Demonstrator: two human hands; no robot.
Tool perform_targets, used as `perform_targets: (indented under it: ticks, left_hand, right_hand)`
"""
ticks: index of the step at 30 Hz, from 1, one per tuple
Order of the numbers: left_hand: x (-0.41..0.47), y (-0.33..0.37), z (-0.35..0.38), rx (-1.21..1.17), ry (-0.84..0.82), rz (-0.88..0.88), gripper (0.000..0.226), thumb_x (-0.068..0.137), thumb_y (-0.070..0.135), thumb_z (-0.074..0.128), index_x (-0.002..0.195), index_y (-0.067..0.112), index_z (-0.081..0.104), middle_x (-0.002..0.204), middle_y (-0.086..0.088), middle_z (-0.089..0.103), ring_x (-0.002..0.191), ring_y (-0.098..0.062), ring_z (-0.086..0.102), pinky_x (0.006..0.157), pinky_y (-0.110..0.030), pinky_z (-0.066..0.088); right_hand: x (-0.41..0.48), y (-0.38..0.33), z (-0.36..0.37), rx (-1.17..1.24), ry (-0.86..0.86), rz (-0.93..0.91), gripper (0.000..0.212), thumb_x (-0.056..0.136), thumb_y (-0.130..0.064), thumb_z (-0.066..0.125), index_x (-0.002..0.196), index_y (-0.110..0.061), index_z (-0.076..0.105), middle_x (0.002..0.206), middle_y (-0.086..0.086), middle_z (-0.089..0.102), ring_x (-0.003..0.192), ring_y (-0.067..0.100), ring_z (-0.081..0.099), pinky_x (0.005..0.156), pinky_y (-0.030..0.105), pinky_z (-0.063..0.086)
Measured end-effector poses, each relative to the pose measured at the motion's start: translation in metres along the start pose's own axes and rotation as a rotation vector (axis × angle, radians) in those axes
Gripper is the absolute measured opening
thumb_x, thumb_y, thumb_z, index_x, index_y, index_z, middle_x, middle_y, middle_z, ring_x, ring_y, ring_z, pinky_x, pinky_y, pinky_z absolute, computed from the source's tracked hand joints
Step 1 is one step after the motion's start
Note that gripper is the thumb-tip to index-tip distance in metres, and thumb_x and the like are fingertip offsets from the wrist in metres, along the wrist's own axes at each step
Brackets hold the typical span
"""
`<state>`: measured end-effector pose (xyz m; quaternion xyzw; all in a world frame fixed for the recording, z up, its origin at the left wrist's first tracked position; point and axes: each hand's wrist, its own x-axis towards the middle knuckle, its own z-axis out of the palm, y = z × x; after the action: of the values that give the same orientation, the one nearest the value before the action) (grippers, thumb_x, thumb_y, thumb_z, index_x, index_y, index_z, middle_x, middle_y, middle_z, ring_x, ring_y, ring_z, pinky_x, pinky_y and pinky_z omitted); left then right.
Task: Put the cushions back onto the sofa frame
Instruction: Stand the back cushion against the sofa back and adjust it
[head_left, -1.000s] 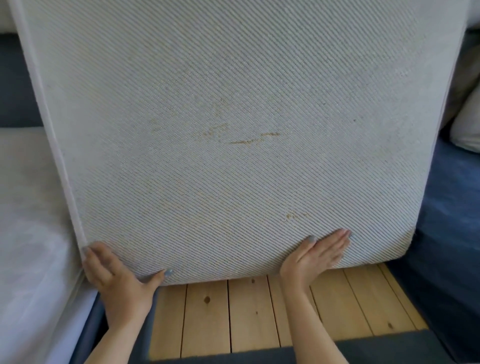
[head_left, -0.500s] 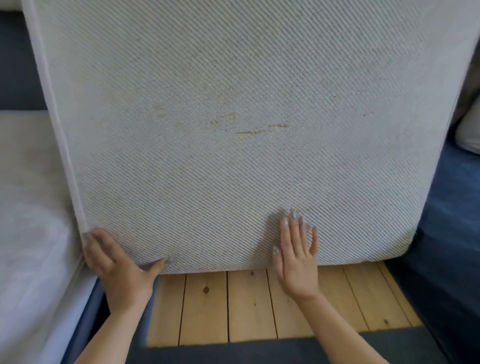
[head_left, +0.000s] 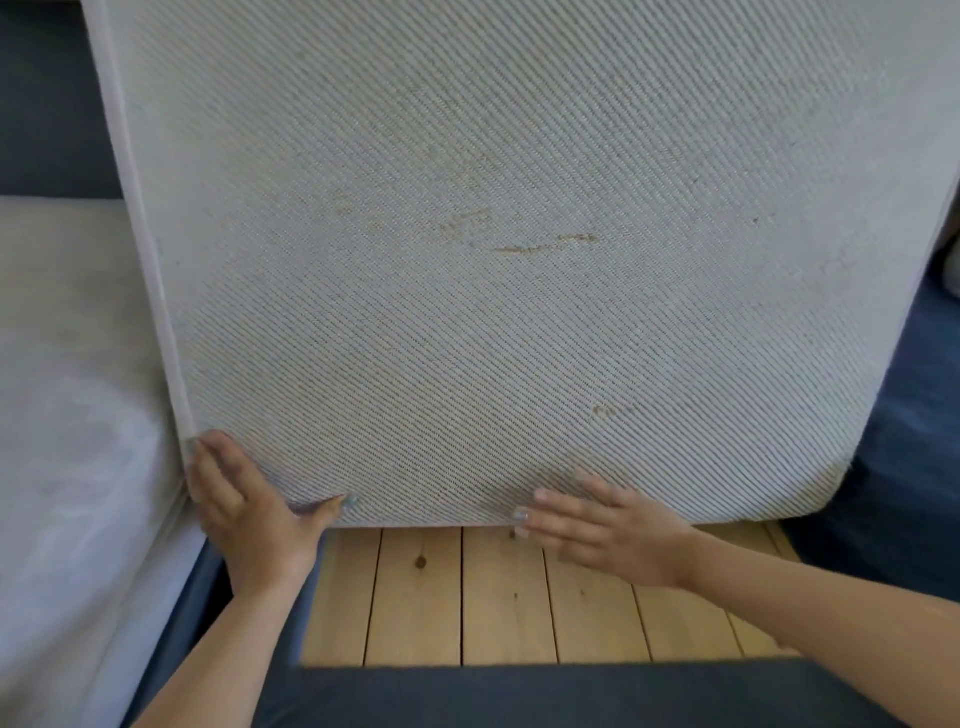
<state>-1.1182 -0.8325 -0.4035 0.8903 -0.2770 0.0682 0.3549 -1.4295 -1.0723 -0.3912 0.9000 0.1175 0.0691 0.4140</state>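
Fingers (head_left: 210, 467) of your left hand (head_left: 249, 514) clamp the lower corner of the ribbed grey cushion (head_left: 519, 312); your right hand (head_left: 608, 525) lies flat, fingers straight, on its bottom edge. It stands upright over the pine slats (head_left: 498, 597) of the navy sofa frame (head_left: 519, 696), beside a paler seat cushion (head_left: 67, 415).

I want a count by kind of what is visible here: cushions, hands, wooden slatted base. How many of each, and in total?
Cushions: 2 (upright cushion, flat cushion at the left)
Hands: 2 (left hand, right hand)
Wooden slatted base: 1
Total: 5
A pale shape at the right edge is too cut off to count.
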Motion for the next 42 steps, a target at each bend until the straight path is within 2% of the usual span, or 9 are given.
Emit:
perform_targets:
  ticks: [5, 16, 18, 22, 28, 32, 35, 39, 42]
  left_hand:
    - [0.001, -0.002, 0.001, 0.018, 0.01, 0.01, 0.148, 0.051, 0.035, 0.095, 0.155, 0.001, -0.004, 0.161, -0.025, -0.002, 0.148, -0.041, 0.002, 0.115, -0.064, 0.014]
    - [0.0, -0.008, -0.001, 0.031, -0.019, -0.008, 0.15, 0.045, 0.043, 0.095, 0.156, 0.008, 0.0, 0.161, -0.021, 0.002, 0.148, -0.04, 0.007, 0.11, -0.07, 0.016]
    - [0.0, -0.005, -0.004, 0.017, -0.029, -0.02, 0.15, 0.044, 0.045, 0.095, 0.156, 0.011, 0.001, 0.162, -0.018, 0.001, 0.149, -0.037, 0.006, 0.11, -0.069, 0.015]
    - [0.003, -0.002, -0.005, -0.021, -0.022, 0.002, 0.146, 0.047, 0.038, 0.097, 0.155, 0.007, 0.003, 0.16, -0.023, 0.002, 0.148, -0.041, 0.006, 0.113, -0.067, 0.016]
    - [0.003, 0.0, -0.014, -0.051, -0.035, 0.024, 0.135, 0.051, 0.031, 0.097, 0.152, 0.005, 0.011, 0.156, -0.026, 0.01, 0.142, -0.044, 0.016, 0.11, -0.066, 0.023]
    - [0.001, -0.001, -0.021, -0.076, -0.037, 0.052, 0.125, 0.056, 0.024, 0.095, 0.152, 0.008, 0.016, 0.157, -0.021, 0.011, 0.142, -0.042, 0.016, 0.11, -0.064, 0.027]
    - [-0.002, -0.007, -0.026, -0.046, -0.049, 0.072, 0.125, 0.058, 0.022, 0.094, 0.154, 0.007, 0.015, 0.158, -0.02, 0.013, 0.142, -0.041, 0.019, 0.11, -0.062, 0.032]
    - [0.001, -0.013, -0.028, -0.041, -0.057, 0.087, 0.124, 0.061, 0.019, 0.092, 0.155, 0.007, 0.013, 0.159, -0.018, 0.012, 0.144, -0.038, 0.018, 0.112, -0.057, 0.032]
    - [-0.003, -0.016, -0.03, -0.036, -0.076, 0.104, 0.127, 0.061, 0.015, 0.092, 0.157, 0.011, 0.007, 0.161, -0.015, 0.008, 0.146, -0.037, 0.017, 0.112, -0.057, 0.033]
  right_hand:
    - [0.011, 0.021, -0.004, -0.067, -0.059, -0.07, 0.069, 0.101, -0.042, 0.031, 0.156, -0.013, 0.0, 0.164, 0.009, -0.007, 0.151, 0.026, -0.005, 0.123, 0.042, 0.002]
    - [0.052, -0.002, -0.02, -0.002, -0.098, -0.193, 0.068, 0.101, -0.041, 0.036, 0.157, -0.018, 0.004, 0.164, 0.004, -0.01, 0.149, 0.029, -0.017, 0.118, 0.051, -0.013]
    - [0.057, 0.018, -0.021, -0.034, -0.057, -0.198, 0.074, 0.1, -0.039, 0.036, 0.156, -0.017, -0.008, 0.162, 0.005, -0.019, 0.148, 0.027, -0.021, 0.118, 0.049, -0.016]
    - [0.083, -0.007, -0.036, -0.015, -0.116, -0.141, 0.078, 0.098, -0.031, 0.046, 0.156, -0.019, -0.003, 0.161, 0.007, -0.02, 0.147, 0.032, -0.022, 0.121, 0.052, -0.007]
    - [0.091, 0.014, -0.031, -0.139, -0.107, -0.205, 0.072, 0.104, -0.04, 0.022, 0.151, -0.008, -0.021, 0.16, 0.012, -0.024, 0.147, 0.031, -0.023, 0.118, 0.05, -0.016]
    - [0.099, -0.01, -0.03, -0.017, -0.068, -0.26, 0.06, 0.104, -0.047, 0.014, 0.157, -0.022, 0.002, 0.164, 0.0, -0.005, 0.15, 0.026, -0.011, 0.12, 0.048, -0.004]
    - [0.1, 0.014, -0.027, -0.11, -0.086, -0.278, 0.074, 0.102, -0.05, 0.027, 0.155, -0.017, -0.013, 0.161, 0.008, -0.023, 0.147, 0.029, -0.023, 0.117, 0.05, -0.019]
    - [0.116, -0.001, -0.04, -0.062, -0.11, -0.243, 0.065, 0.102, -0.041, 0.026, 0.156, -0.018, -0.001, 0.163, 0.007, -0.014, 0.149, 0.031, -0.017, 0.119, 0.054, -0.01]
    - [0.125, 0.013, -0.043, -0.128, -0.1, -0.262, 0.079, 0.1, -0.041, 0.036, 0.154, -0.014, -0.015, 0.16, 0.01, -0.024, 0.146, 0.032, -0.026, 0.115, 0.054, -0.021]
